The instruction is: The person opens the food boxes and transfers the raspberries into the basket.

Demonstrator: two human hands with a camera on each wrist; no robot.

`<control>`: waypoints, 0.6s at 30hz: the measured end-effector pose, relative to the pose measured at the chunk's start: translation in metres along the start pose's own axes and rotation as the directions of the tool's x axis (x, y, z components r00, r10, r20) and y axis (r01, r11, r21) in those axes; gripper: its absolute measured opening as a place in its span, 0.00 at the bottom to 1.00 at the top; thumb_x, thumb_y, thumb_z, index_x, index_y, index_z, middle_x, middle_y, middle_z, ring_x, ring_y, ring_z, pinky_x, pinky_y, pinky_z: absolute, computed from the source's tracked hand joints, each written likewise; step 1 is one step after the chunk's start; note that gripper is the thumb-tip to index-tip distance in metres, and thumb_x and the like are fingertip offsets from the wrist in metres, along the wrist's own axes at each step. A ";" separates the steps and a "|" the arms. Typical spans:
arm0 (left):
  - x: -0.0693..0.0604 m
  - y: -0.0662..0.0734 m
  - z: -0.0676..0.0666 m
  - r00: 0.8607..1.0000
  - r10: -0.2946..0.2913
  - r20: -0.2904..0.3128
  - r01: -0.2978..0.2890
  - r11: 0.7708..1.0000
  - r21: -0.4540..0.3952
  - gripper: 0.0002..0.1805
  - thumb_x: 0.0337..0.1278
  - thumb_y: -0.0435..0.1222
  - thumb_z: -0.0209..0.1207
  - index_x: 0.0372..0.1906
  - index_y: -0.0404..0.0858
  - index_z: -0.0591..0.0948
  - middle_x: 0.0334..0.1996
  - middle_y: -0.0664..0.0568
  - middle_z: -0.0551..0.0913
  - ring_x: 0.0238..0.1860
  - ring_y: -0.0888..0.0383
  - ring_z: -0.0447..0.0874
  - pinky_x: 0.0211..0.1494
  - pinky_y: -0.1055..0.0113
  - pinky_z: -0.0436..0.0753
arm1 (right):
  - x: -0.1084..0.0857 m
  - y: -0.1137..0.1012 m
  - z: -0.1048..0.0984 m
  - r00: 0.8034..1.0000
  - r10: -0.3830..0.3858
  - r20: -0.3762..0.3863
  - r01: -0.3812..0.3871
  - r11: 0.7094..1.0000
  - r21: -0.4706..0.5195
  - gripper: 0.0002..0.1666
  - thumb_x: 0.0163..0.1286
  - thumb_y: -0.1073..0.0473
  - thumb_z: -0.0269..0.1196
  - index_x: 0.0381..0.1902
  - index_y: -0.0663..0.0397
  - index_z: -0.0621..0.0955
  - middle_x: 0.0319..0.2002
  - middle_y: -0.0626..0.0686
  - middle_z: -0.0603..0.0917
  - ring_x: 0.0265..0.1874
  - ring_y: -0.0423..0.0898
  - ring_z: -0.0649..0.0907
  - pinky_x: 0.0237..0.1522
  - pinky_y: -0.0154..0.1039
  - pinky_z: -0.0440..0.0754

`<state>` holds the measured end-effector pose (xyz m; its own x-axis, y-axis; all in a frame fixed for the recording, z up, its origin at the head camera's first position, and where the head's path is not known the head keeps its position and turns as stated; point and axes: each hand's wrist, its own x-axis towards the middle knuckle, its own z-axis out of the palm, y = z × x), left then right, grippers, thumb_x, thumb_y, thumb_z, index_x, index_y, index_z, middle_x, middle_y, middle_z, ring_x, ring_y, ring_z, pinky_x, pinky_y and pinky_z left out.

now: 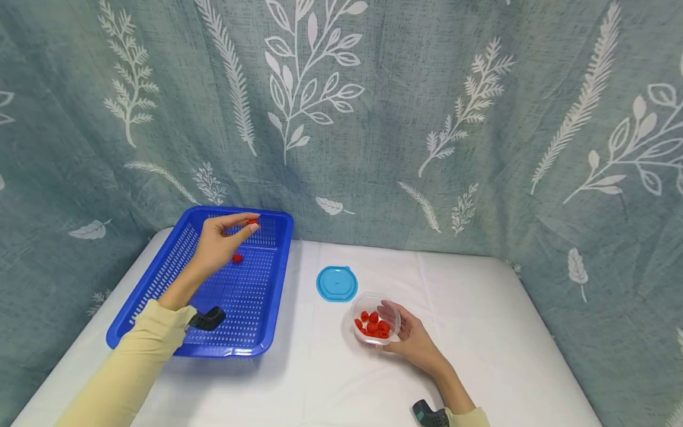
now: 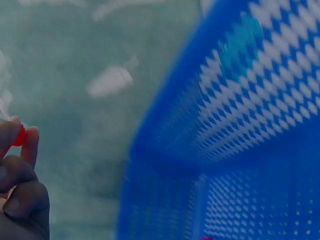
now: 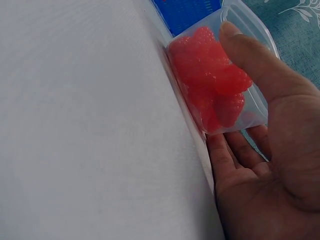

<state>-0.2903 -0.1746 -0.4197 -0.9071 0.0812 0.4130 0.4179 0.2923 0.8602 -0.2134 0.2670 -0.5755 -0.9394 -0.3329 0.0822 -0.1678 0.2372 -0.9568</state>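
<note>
My left hand (image 1: 214, 244) is raised over the far part of a blue plastic basket (image 1: 249, 308). Between thumb and fingertips it pinches a red raspberry (image 1: 253, 222), which also shows in the left wrist view. Another raspberry (image 1: 237, 258) lies on the basket floor below that hand. On the white cloth, my right hand (image 1: 413, 339) holds a small clear plastic tub (image 1: 367, 340) from its right side. Several raspberries (image 3: 205, 70) are piled inside, seen through the wall in the right wrist view, where the thumb lies along the tub's upper side.
A light-blue lid (image 1: 337, 284) lies flat on the white tablecloth (image 1: 469, 296), between the basket and the tub and a little behind the tub. Behind the table hangs a grey-green curtain (image 1: 373, 172) with white leaf prints.
</note>
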 end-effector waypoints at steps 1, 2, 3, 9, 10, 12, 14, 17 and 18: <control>0.005 -0.008 0.000 1.000 -0.006 -0.003 0.006 1.000 0.018 0.17 0.69 0.38 0.63 0.57 0.36 0.85 0.49 0.38 0.87 0.32 0.72 0.79 0.31 0.74 0.75 | 0.000 0.000 -0.001 1.000 -0.004 0.001 0.004 1.000 0.001 0.55 0.52 0.68 0.78 0.76 0.56 0.65 0.71 0.62 0.72 0.73 0.59 0.69 0.64 0.25 0.68; 0.010 -0.015 0.001 1.000 -0.015 -0.010 0.015 0.999 0.035 0.16 0.69 0.38 0.64 0.57 0.36 0.85 0.49 0.37 0.87 0.39 0.71 0.80 0.38 0.73 0.77 | -0.001 0.000 -0.001 1.000 -0.011 0.004 0.011 1.000 0.003 0.55 0.53 0.68 0.78 0.76 0.57 0.65 0.72 0.62 0.72 0.73 0.60 0.68 0.64 0.25 0.68; 0.014 -0.022 0.002 1.000 -0.024 -0.014 0.025 0.999 0.047 0.16 0.69 0.37 0.64 0.56 0.35 0.84 0.49 0.36 0.87 0.46 0.69 0.80 0.46 0.70 0.78 | -0.001 0.001 -0.002 1.000 -0.016 0.008 0.015 1.000 0.010 0.55 0.53 0.69 0.78 0.76 0.57 0.65 0.72 0.62 0.72 0.74 0.60 0.67 0.65 0.25 0.68; 0.026 -0.067 0.007 0.992 -0.124 0.031 0.121 0.988 0.100 0.17 0.70 0.35 0.62 0.57 0.28 0.80 0.52 0.34 0.83 0.56 0.43 0.80 0.59 0.48 0.76 | -0.001 0.000 -0.001 1.000 -0.022 0.014 0.022 0.999 0.040 0.55 0.52 0.70 0.78 0.76 0.56 0.65 0.73 0.62 0.70 0.74 0.61 0.67 0.65 0.25 0.67; 0.026 -0.075 0.008 0.989 -0.134 0.055 0.127 0.985 0.116 0.18 0.70 0.35 0.62 0.57 0.27 0.80 0.53 0.34 0.83 0.57 0.40 0.80 0.58 0.49 0.77 | -0.001 -0.001 -0.001 1.000 -0.022 0.013 0.021 0.999 0.043 0.55 0.52 0.70 0.78 0.76 0.56 0.65 0.73 0.62 0.70 0.74 0.61 0.67 0.66 0.25 0.66; 0.024 -0.088 0.010 0.981 -0.162 0.111 0.144 0.978 0.152 0.18 0.69 0.34 0.63 0.56 0.26 0.81 0.53 0.34 0.84 0.56 0.40 0.80 0.56 0.51 0.79 | -0.001 -0.002 -0.001 1.000 -0.014 0.012 0.014 0.999 0.043 0.55 0.51 0.69 0.78 0.76 0.55 0.65 0.73 0.62 0.70 0.74 0.60 0.67 0.65 0.25 0.67; 0.021 -0.099 0.011 0.971 -0.176 0.160 0.146 0.972 0.184 0.17 0.66 0.33 0.65 0.53 0.25 0.82 0.50 0.34 0.85 0.52 0.41 0.82 0.51 0.56 0.80 | -0.001 -0.002 -0.002 1.000 -0.008 0.013 0.007 0.999 0.040 0.55 0.52 0.69 0.78 0.76 0.54 0.65 0.73 0.61 0.70 0.74 0.60 0.67 0.66 0.25 0.66; 0.018 -0.110 0.012 0.953 -0.208 0.221 0.157 0.961 0.226 0.15 0.63 0.31 0.66 0.50 0.25 0.83 0.47 0.35 0.86 0.46 0.46 0.84 0.46 0.61 0.80 | -0.001 -0.001 -0.002 1.000 -0.004 0.014 0.004 1.000 0.031 0.55 0.52 0.69 0.78 0.76 0.52 0.66 0.73 0.61 0.70 0.74 0.59 0.67 0.66 0.26 0.66; 0.017 -0.112 0.012 0.947 -0.213 0.239 0.157 0.959 0.235 0.14 0.62 0.30 0.66 0.49 0.25 0.83 0.45 0.35 0.86 0.44 0.47 0.84 0.45 0.62 0.79 | -0.001 -0.002 -0.002 1.000 -0.004 0.015 0.004 1.000 0.030 0.55 0.52 0.69 0.78 0.76 0.52 0.66 0.73 0.61 0.70 0.74 0.59 0.67 0.66 0.26 0.66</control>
<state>-0.3529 -0.1946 -0.5129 -0.9605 0.2424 0.1363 0.2468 0.5169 0.8197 -0.2128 0.2689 -0.5735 -0.9340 -0.3476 0.0823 -0.1623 0.2080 -0.9646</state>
